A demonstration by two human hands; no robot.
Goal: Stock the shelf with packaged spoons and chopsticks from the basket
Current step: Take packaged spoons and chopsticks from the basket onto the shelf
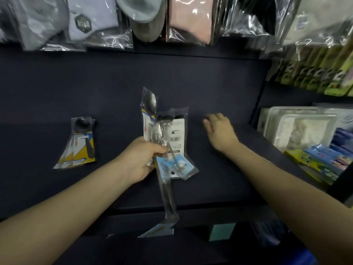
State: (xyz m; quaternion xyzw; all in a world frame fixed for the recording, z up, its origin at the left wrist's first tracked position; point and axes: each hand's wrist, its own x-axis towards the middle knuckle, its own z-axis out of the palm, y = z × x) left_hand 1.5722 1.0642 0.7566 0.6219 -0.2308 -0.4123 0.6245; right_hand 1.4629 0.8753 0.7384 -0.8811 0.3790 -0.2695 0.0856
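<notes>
Fingers (160,150) of the left hand (142,159) are curled tight around a bunch of spoon packs (166,134) in the middle of the frame. It looks like 3 or 4 packs, but they overlap and I cannot count them for sure. One long pack (168,197) hangs down below the hand, past the front edge of the shelf (210,169).

The right hand (219,131), a bit right of the middle, has its fingers spread and loose. It holds nothing and hovers low over the dark shelf; I cannot tell if it touches.

At the left of the frame, 2 more spoon packs (80,144) lie flat on the shelf, well apart from both hands.

The packs are probably light. The clear plastic looks shiny and slippery, so the bunch could slide apart. The spoons inside are hard metal, so they will not break, but the bag bends. The best place to hold is likely around the stiff handle, through the card, not the floppy bag end. The long hanging pack looks the most likely to slip out.

The basket is not in view.
</notes>
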